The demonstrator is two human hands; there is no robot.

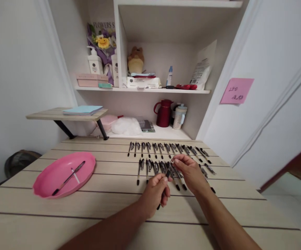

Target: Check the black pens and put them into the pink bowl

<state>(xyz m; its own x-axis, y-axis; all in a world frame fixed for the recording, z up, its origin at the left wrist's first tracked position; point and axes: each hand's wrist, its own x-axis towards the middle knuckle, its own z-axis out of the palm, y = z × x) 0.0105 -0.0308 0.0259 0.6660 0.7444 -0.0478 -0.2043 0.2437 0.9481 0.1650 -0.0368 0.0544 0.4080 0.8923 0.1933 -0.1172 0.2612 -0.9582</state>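
Note:
My left hand (155, 194) is closed around a black pen (163, 189), holding it slanted above the wooden table (35, 215). My right hand (189, 172) pinches the pen's upper end with thumb and fingers, at a small pale part. Just beyond both hands, two rows of several black pens (166, 149) lie side by side on the table. A pink oval tray (46, 177) sits to the left with a black pen (68, 177) and a thin white refill (75, 175) in it.
A small raised shelf (48, 114) with a blue notebook (82, 109) stands at the table's back left. Behind, white wall shelves hold a red jug (163, 113), a cup, bottles and boxes. A pink sticky note (236, 91) hangs on the right wall.

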